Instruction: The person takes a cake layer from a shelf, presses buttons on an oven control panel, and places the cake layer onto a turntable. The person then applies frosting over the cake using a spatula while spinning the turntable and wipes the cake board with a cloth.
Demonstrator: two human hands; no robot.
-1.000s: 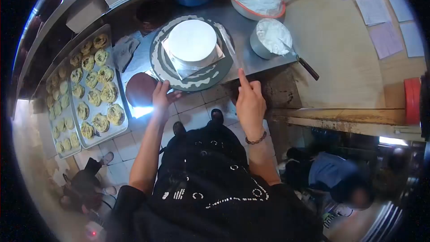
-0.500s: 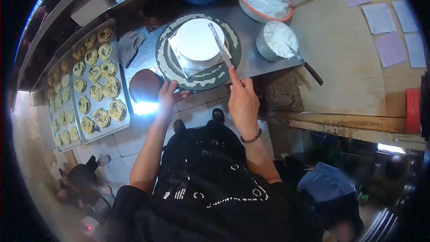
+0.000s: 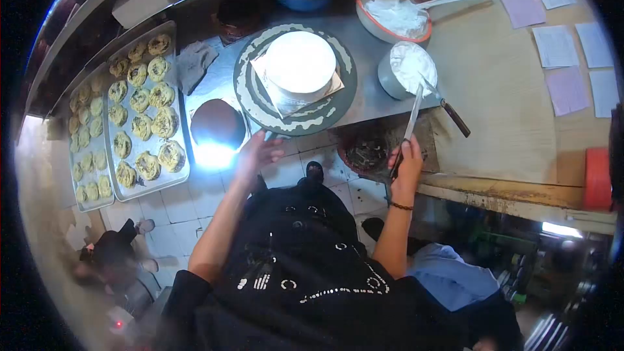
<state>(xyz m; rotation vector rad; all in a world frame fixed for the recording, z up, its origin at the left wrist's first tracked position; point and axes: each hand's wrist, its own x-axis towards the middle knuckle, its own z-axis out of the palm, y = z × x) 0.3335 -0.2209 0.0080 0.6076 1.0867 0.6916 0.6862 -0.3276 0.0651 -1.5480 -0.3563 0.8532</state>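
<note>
My right hand [image 3: 408, 168] grips the dark handle of a long icing spatula [image 3: 413, 119]. Its blade tip is at the rim of a metal pot [image 3: 390, 78] filled with white cream [image 3: 413, 64]. Another utensil with a brown handle [image 3: 456, 119] leans out of the same pot. My left hand [image 3: 259, 153] is held with fingers apart, just below the near edge of the cake turntable [image 3: 325, 119], and seems to hold nothing. On the turntable, a smooth round white cake [image 3: 301, 62] rests on a square board [image 3: 335, 84].
A dark brown round cake [image 3: 216, 122] lies left of the turntable beside a grey cloth [image 3: 194, 65]. Trays [image 3: 182, 172] of swirled pastries stand further left. An orange-rimmed bowl [image 3: 369, 21] of cream is behind the pot. Paper notes [image 3: 554, 47] lie at right. Other people are nearby below.
My right hand has brought the spatula from the cake's top rightward and down to the cream pot. My left hand has moved slightly right and down, off the turntable edge.
</note>
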